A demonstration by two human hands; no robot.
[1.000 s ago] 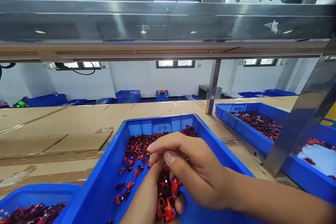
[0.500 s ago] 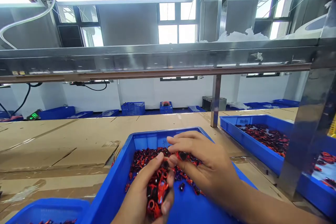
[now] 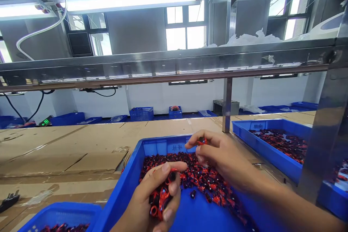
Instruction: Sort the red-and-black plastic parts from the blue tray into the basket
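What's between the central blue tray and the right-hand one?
The head view shows cardboard, a slim metal post and a wide metal post between the central tray and the right-hand tray; the right forearm hides part.

Glossy red-and-black parts (image 3: 163, 198) sit clustered in the left hand (image 3: 145, 194). One similar part (image 3: 201, 140) sits within the right hand's (image 3: 219, 148) fingers. Loose parts (image 3: 217, 190) lie heaped between and beyond both hands.

The right hand (image 3: 219, 154) has risen and drawn apart from the left hand (image 3: 143, 196)
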